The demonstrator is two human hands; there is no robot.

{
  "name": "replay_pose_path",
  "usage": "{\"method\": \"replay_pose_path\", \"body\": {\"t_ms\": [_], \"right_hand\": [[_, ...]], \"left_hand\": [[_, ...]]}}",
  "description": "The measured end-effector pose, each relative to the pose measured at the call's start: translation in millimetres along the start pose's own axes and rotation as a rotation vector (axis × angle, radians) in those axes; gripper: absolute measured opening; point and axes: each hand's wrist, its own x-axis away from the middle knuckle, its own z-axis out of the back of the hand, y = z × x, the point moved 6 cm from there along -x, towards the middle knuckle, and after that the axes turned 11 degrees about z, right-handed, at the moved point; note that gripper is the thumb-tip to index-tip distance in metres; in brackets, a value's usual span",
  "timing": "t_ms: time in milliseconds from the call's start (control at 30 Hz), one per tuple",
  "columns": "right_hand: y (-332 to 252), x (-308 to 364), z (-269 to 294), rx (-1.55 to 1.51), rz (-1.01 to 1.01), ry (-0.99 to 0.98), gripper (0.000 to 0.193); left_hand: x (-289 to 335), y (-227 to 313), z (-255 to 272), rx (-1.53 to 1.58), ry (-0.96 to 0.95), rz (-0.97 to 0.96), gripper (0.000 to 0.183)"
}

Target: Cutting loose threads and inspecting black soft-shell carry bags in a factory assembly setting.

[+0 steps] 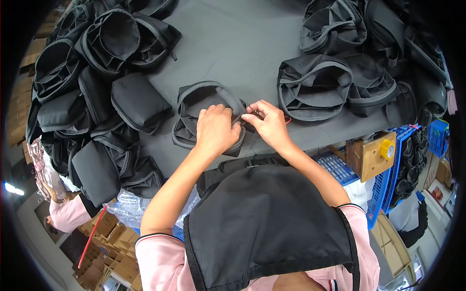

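Observation:
A black zippered pouch [201, 94] lies open on the dark table in front of me, its grey-edged mouth facing up. My left hand [217, 128] grips it, fingers curled over into the opening and thumb toward the right rim. At that rim my right hand [267, 122] is closed in a pinch around a small dark tool [256, 113], mostly hidden by the fingers. A thin red piece [288, 120] sticks out beyond the right hand, and I cannot tell whether it belongs to the tool. The fingertips of both hands nearly meet at the pouch's edge.
Black pouches [141, 99] are heaped on the left of the table [228, 43]. More open pouches [315, 89] stand at the right. Beside the right table edge are blue crates [376, 194] and a wooden block with a yellow roll [387, 149]. Another person's pink sleeve [68, 213] shows far left.

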Motion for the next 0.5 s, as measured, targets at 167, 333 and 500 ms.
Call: {"method": "replay_pose_path", "body": {"t_ms": [167, 333, 500], "right_hand": [[18, 12, -11, -0.093, -0.148, 0.006, 0.020], [30, 2, -8, -0.114, -0.153, 0.046, 0.018], [43, 3, -10, -0.307, -0.273, -0.004, 0.017]], "left_hand": [[-15, -11, -10, 0.086, -0.030, 0.031, 0.020], [-33, -19, -15, 0.243, -0.235, 0.093, 0.023], [-22, -13, -15, 0.287, -0.158, 0.198, 0.029]]}}
